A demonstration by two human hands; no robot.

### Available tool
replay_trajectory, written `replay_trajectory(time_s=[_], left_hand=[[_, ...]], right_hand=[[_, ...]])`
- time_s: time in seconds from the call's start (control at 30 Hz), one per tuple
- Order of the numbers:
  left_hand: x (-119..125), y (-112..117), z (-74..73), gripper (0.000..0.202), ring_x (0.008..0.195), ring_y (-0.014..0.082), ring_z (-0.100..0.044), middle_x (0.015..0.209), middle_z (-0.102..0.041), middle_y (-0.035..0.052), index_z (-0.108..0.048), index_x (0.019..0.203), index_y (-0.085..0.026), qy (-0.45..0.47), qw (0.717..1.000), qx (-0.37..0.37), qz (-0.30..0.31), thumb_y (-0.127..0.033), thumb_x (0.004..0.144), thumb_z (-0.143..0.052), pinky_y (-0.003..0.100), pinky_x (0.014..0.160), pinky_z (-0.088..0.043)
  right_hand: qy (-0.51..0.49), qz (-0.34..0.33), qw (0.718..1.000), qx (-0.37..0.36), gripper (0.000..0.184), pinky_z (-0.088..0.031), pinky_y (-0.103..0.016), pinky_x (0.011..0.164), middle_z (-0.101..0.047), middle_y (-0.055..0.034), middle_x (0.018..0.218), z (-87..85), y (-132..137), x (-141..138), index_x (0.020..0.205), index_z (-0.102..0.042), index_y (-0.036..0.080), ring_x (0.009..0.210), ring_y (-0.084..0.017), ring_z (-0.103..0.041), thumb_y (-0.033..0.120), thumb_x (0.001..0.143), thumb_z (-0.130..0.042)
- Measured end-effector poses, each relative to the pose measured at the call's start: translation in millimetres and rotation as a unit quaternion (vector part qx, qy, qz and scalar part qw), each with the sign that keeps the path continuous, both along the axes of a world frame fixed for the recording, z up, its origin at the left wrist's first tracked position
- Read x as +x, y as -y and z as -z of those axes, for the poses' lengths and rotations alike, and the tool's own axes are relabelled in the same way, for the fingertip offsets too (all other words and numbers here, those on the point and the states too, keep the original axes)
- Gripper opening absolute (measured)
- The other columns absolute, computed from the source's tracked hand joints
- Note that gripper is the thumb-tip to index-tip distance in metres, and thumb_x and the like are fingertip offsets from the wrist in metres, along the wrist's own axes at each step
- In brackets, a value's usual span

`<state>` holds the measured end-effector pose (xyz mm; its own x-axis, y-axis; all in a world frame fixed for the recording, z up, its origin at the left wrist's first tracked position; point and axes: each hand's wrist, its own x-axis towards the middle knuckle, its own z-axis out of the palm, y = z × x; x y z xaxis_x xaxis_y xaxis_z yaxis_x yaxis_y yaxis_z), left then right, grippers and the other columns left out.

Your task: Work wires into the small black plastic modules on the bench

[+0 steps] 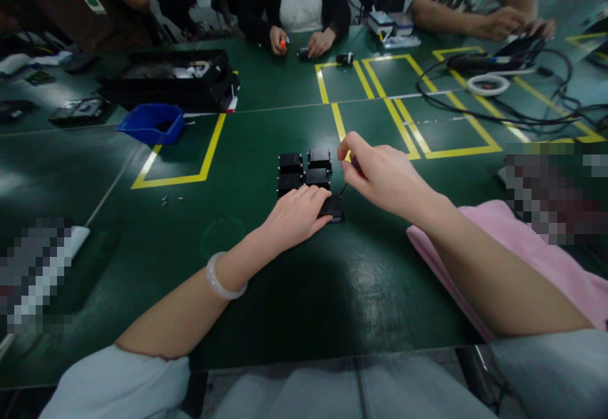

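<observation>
Several small black box-shaped parts (pixel 304 169) sit in a tight block in the middle of the green table (pixel 285 280). My left hand (pixel 297 215) lies over another small black part (pixel 334 207) just in front of the block, fingers pressed down on it. My right hand (pixel 380 173) hovers to the right of the block, fingers pinched together on a thin dark thing I cannot make out; a thin dark wire hangs from it toward the part under my left hand. A pale bangle (pixel 219 280) is on my left wrist.
Yellow tape marks rectangles (pixel 430 106) on the table. A blue bin (pixel 152 123) and a black tray (pixel 175 78) stand at the far left. Cables and a white ring (pixel 488 83) lie at far right. Other people's hands work across the table. A pink cloth (pixel 522 248) lies under my right arm.
</observation>
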<state>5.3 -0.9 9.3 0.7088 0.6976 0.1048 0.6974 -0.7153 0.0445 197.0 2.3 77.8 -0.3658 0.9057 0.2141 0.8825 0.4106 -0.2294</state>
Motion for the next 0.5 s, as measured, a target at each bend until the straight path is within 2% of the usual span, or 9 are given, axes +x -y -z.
replay_trajectory(time_s=[0.17, 0.37, 0.5], left_hand=[[-0.1, 0.2, 0.6, 0.037, 0.104, 0.0239, -0.058, 0.113, -0.062, 0.0100, -0.049, 0.120, -0.014, 0.003, 1.000, 0.005, -0.001, -0.037, 0.091, -0.056, 0.034, 0.086, -0.045], [0.4, 0.4, -1.3, 0.037, 0.103, 0.0235, -0.059, 0.112, -0.062, 0.0097, -0.048, 0.120, -0.014, 0.002, 1.000, -0.001, -0.001, -0.037, 0.091, -0.056, 0.034, 0.086, -0.046], [-0.2, 0.0, -0.6, 0.038, 0.103, 0.0233, -0.059, 0.112, -0.062, 0.0101, -0.048, 0.120, -0.014, 0.003, 1.000, 0.001, 0.000, -0.036, 0.091, -0.056, 0.034, 0.086, -0.046]], right_hand=[[0.006, -0.007, 1.000, 0.014, 0.029, -0.025, -0.026, 0.057, -0.062, -0.0017, 0.072, 3.0, -2.1, 1.3, 0.103, -0.055, 0.020, 0.061, -0.015, -0.052, 0.040, 0.094, -0.035], [0.002, -0.002, 1.000, 0.005, 0.029, -0.026, -0.026, 0.057, -0.062, -0.0023, 0.073, 1.5, -0.6, 0.8, 0.113, -0.052, 0.019, 0.060, -0.014, -0.051, 0.030, 0.093, -0.034], [-0.006, -0.005, 1.000, 0.000, 0.029, -0.027, -0.026, 0.057, -0.063, -0.0024, 0.075, 1.2, -0.4, 0.7, 0.112, -0.052, 0.019, 0.061, -0.014, -0.051, 0.033, 0.094, -0.034]])
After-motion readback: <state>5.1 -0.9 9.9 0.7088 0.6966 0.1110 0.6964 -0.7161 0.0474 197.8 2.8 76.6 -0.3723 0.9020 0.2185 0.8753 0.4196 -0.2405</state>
